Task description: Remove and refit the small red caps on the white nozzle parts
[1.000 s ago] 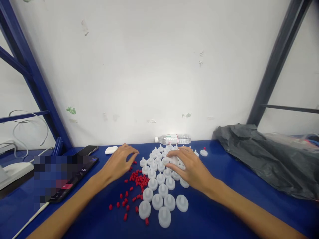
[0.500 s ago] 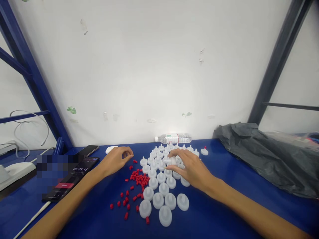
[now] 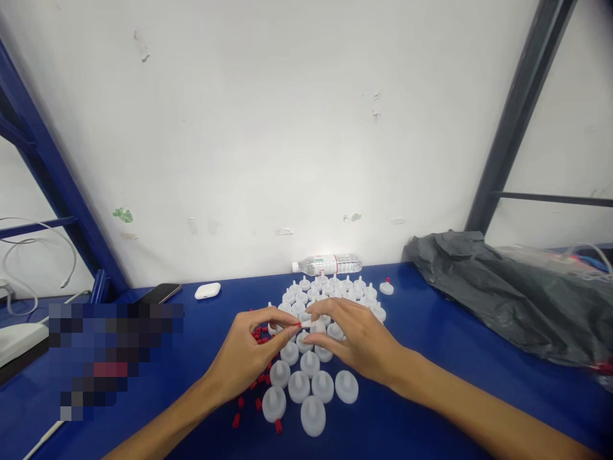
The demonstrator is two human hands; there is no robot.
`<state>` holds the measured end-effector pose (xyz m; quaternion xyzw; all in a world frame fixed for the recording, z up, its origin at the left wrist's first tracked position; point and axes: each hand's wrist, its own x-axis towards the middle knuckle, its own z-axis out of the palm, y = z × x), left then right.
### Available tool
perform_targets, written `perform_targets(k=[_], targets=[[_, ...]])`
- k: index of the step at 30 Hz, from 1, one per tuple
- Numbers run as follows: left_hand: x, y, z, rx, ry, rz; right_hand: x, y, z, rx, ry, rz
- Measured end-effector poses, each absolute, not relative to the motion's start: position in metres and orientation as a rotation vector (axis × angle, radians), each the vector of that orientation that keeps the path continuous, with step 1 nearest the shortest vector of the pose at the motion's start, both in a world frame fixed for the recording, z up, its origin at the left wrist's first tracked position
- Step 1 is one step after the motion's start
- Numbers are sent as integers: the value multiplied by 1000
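L hand [image 3: 241, 350] pinched tight on cap [image 3: 297, 325], R hand [image 3: 361, 332] part-open, gripping disc [image 3: 317, 328]; cap might ping off w/ crooked contact.

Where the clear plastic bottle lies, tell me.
The bottle lies on its side in the head view, just right of centre, between the white wall and the round white plastic pieces on the blue table.
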<state>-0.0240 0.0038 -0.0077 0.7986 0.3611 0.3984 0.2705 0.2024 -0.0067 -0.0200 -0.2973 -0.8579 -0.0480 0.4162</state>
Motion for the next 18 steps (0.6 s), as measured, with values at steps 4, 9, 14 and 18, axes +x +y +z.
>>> perform_targets(k=[4,9,14,18], targets=[[-24,3,-8,2165,946,1064,205,-7,-19,-691,-2170,-114],[-26,8,-10,2344,902,1104,206,-7,-20,-638,-2176,-78],[-31,11,-11,2689,708,1118,202,-9,-19,-569,-2182,-142],[-32,10,-14,2833,593,1208,201,-11,-15,-513,-2202,-269]])
